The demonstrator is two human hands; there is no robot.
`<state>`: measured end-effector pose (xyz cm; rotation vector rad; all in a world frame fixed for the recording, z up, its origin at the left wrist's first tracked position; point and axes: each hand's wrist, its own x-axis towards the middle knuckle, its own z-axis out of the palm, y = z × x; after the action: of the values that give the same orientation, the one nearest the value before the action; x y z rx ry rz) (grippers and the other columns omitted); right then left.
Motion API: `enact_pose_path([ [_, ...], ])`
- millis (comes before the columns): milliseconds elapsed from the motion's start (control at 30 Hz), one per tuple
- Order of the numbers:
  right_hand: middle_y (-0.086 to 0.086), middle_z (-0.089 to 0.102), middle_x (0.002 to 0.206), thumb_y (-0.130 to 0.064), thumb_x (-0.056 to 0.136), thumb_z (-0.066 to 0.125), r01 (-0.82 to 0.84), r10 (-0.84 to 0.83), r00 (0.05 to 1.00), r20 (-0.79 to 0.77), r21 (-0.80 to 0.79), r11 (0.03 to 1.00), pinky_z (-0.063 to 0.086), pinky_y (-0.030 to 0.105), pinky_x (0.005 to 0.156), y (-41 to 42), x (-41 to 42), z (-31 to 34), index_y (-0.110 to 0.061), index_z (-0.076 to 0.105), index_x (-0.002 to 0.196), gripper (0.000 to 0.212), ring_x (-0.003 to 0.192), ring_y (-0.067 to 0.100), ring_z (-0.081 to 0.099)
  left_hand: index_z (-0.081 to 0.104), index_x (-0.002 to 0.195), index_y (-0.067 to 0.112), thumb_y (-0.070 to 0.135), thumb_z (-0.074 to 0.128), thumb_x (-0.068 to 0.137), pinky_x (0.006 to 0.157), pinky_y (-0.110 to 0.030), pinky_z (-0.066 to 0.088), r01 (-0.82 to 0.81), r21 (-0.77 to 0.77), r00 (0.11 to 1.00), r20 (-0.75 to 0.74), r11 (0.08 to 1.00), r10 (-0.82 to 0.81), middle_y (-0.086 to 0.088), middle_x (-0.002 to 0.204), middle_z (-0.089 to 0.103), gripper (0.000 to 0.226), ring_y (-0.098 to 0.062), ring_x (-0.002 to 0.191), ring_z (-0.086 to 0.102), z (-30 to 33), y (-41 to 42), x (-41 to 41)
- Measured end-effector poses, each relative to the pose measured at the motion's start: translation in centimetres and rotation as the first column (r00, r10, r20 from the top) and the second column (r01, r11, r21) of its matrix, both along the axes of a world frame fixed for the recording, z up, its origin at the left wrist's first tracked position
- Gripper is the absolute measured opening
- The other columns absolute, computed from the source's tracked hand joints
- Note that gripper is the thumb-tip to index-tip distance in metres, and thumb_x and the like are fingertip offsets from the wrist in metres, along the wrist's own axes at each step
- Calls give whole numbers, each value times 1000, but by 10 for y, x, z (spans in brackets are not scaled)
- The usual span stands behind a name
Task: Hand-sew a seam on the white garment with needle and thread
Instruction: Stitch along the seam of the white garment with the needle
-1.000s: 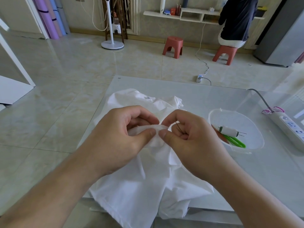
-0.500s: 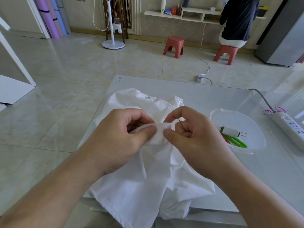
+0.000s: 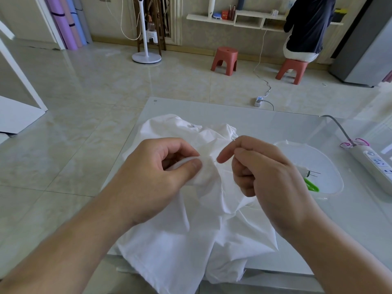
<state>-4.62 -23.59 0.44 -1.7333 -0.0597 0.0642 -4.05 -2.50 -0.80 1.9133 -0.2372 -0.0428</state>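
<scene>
The left hand (image 3: 157,177) is pinching a fold of the white shirt (image 3: 191,230), which is lying on the table (image 3: 275,124). The right hand (image 3: 265,172), just beside, is pinching the needle (image 3: 234,143) w/ curled fingers.

Soft matt white cloth garment (image 3: 191,240) with creases, smooth glossy glass-like bench (image 3: 265,122), clear shiny plastic tray (image 3: 331,166), glossy green plastic scissor handles (image 3: 311,185), polished marble-look floor tiles (image 3: 84,85), matt red plastic stools (image 3: 224,60)
</scene>
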Motion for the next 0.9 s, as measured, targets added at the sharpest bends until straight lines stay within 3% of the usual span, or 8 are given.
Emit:
enact_pose_path([
  [100, 1, 33, 62, -3, 105, 42, -13, 13, 1000, 13, -37, 999, 28, 25, 52, 1, 0, -3, -7, 75, 82, 40, 55, 15, 30, 79, 92, 30, 35, 77, 93, 91, -52, 61, 12, -4, 1000, 9, 1000, -12, 3, 88, 79, 6, -20, 89, 76, 1, -1, -1],
  [233, 4, 36, 63, -10, 106, 50, -36, 39, 999, 23, -127, 991, 31, 33, 58, 3, -2, -5, -23, 82, 94, 37, 58, 18, 34, 80, 92, 30, 39, 73, 88, 93, -56, 60, 13, -14, 1000, 15, 1000, -13, 2, 89, 80, 12, -22, 90, 77, 2, -1, -1],
  [333, -8, 42, 55, -17, 107, 53, -18, 28, 998, 59, -168, 986, 34, 22, 58, 4, -3, -5, -34, 82, 101, 34, 53, 8, 39, 79, 92, 32, 40, 72, 86, 94, -53, 60, -7, -21, 1000, 14, 1000, 7, 3, 89, 80, 12, -19, 91, 77, 2, -2, -1],
  [433, -5, 38, 54, -12, 107, 49, 3, 0, 999, 37, -83, 997, 31, 20, 51, 4, -4, -2, -26, 78, 101, 32, 50, 11, 35, 80, 91, 33, 36, 78, 91, 94, -51, 60, -21, -24, 1000, 22, 1000, 21, 5, 90, 80, 3, -17, 91, 77, 2, -2, -1],
  [567, 1, 34, 57, 0, 103, 46, 26, -25, 1000, -19, 75, 997, 26, 23, 45, 2, -4, 1, -10, 62, 89, 24, 50, 17, 27, 79, 90, 34, 26, 80, 95, 94, -46, 61, -37, -21, 999, 14, 999, 37, 7, 89, 80, 10, -14, 90, 77, 1, -1, -1],
  [667, 3, 40, 54, -3, 104, 54, -5, 4, 1000, 14, 73, 997, 30, 26, 47, 3, -4, 1, -10, 62, 84, 23, 49, 20, 32, 79, 90, 34, 34, 80, 92, 92, -43, 61, -28, -25, 1000, 13, 999, 29, 7, 89, 80, 2, -14, 89, 77, 2, -1, -2],
  [767, 7, 47, 51, -6, 96, 68, 6, -9, 999, 51, 58, 998, 37, 26, 49, 2, -4, 0, -11, 65, 73, 24, 49, 23, 40, 79, 88, 33, 25, 78, 95, 90, -42, 61, -27, -28, 999, 21, 999, 28, 6, 87, 80, 11, -14, 88, 77, 2, -1, -2],
  [900, 8, 49, 60, -16, 83, 83, 7, -11, 999, 30, 105, 994, 35, 26, 49, 5, -5, 0, -11, 67, 71, 21, 53, 23, 40, 80, 90, 32, 35, 79, 91, 92, -49, 62, -4, -40, 1000, 17, 999, 4, 4, 88, 80, 3, -17, 88, 78, 3, -2, -2],
])
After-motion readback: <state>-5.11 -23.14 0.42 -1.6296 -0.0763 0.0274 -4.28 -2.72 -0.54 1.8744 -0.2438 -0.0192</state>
